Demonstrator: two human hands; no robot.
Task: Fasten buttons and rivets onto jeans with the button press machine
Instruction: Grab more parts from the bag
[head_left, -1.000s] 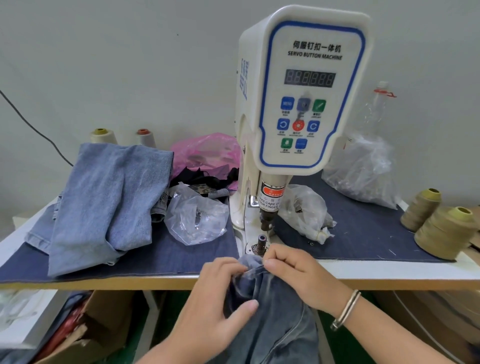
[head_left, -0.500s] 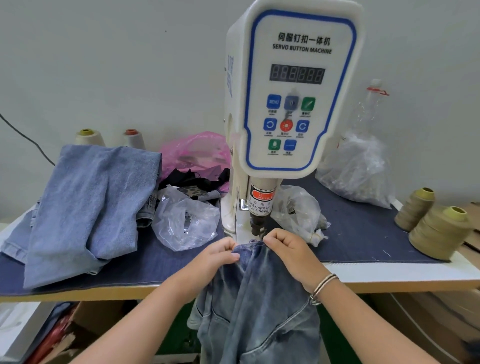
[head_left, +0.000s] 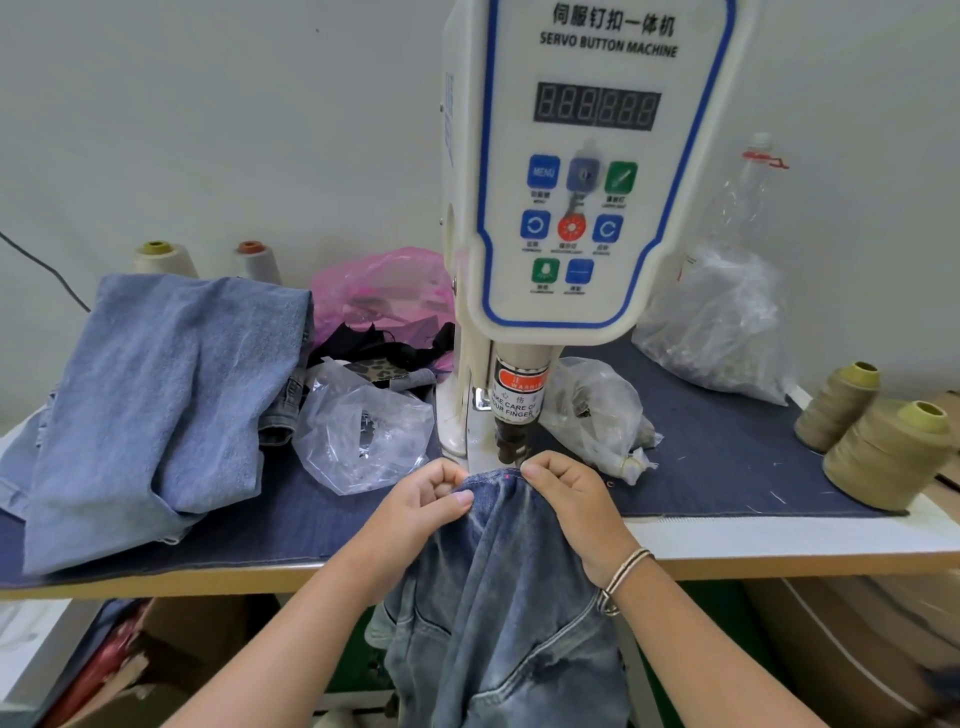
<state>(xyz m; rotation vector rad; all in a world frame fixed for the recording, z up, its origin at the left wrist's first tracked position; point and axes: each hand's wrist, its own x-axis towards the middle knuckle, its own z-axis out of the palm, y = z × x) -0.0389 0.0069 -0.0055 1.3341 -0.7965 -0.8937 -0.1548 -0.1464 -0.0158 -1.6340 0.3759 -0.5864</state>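
At lower centre of the frame, the jeans (head_left: 511, 597) are pinched at their top edge by the left hand (head_left: 426, 512) and right hand (head_left: 571, 499), fingers curled, under the press (head_left: 511, 447). Denim is judged soft, limp, fairly heavy; it is best held taut at the edge, fingers kept aside.

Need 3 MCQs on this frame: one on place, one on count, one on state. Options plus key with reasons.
1. Where is the pink bag?
A. left of the machine, at the back
B. right of the machine
C. under the table

2. How many olive thread cones stand at the table's right end?
A. one
B. two
C. four

3. What are the hands doing?
A. resting flat on the table
B. pressing panel buttons
C. pinching the jeans edge under the press head

Key: 1 A, it lies behind the clear bag left of the machine. 2 B, two cones stand side by side. 3 C, the left hand and right hand grip the edge on either side.
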